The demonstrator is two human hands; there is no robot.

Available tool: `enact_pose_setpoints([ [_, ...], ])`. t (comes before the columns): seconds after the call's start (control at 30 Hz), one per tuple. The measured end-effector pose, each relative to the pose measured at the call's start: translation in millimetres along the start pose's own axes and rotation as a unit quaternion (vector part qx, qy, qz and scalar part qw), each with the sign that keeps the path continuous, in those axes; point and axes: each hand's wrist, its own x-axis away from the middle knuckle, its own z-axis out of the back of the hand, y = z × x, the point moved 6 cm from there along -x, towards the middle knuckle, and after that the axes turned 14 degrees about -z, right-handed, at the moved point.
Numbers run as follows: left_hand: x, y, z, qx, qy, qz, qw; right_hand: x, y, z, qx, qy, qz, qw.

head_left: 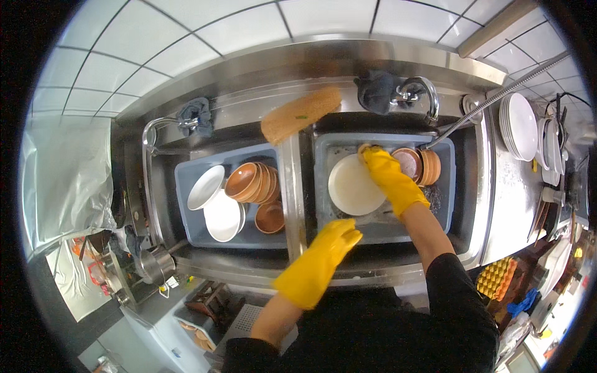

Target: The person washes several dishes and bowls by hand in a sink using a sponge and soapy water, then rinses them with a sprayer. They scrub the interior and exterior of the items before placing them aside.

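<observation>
My right hand (pixel 385 175), in a yellow rubber glove, reaches over the far right rim of a round whitish plate (pixel 355 189). Its fingers are closed around a small tan pad (pixel 362 148), mostly hidden by the glove. The plate lies in a grey plastic tub (pixel 373 238) set in the right sink basin. Above the tub's near left edge hovers my left hand (pixel 333 245), gloved alike and slightly blurred, with its thumb apart and nothing visible in it. Brown bowls (pixel 407 164) sit by my right hand, some stacked on their side.
In the left basin another grey tub (pixel 186 233) holds white plates (pixel 221 219) and stacked brown bowls (pixel 245 182). A tan loofah-like scrubber (pixel 303 116) lies across the divider's far end. Faucets (pixel 431 100) and a metal hose (pixel 503 91) overhang the basins. White plates (pixel 520 126) stand at right.
</observation>
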Motion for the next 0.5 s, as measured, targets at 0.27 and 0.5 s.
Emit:
enact_pose_setpoints([
  [0.27, -78.0, -149.9, -13.0, 0.091, 0.380, 0.175, 0.904, -24.5, 19.2, -35.3, 0.074, -0.084, -0.020, 0.993],
  [0.5, -72.2, -107.3, -2.8, -0.121, 0.349, 0.069, 0.927, -47.1, 26.0, -50.9, 0.082, -0.148, -0.049, 0.984],
])
